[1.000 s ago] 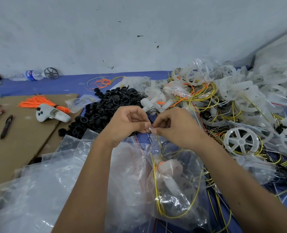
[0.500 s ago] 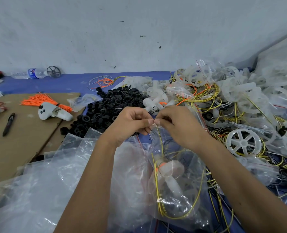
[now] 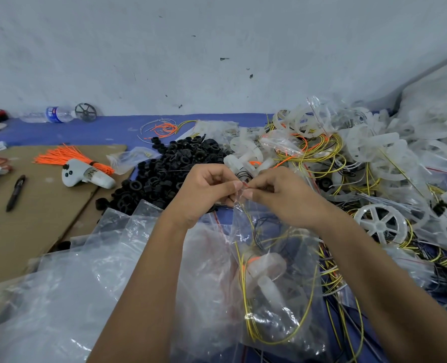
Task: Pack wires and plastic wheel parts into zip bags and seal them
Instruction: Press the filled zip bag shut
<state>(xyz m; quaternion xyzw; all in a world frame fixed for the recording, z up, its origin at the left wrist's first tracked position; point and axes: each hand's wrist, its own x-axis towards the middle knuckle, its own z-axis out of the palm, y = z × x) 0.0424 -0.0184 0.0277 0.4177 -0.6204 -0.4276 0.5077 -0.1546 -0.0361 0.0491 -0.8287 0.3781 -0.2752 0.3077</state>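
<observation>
Both hands, left hand [image 3: 206, 191] and right hand [image 3: 282, 196], pinch the zip bag [image 3: 274, 279] mouth mid-worktop; thin, slippery film, light load of wires and wheel part, so best held at the strip.

Blue surface [image 3: 107, 131] carries cardboard [image 3: 34, 218], black rings [image 3: 170, 169], empty bags [image 3: 60, 297], white wheels [image 3: 384, 224]

no legible text, even on the water bottle [image 3: 50, 114] label
</observation>
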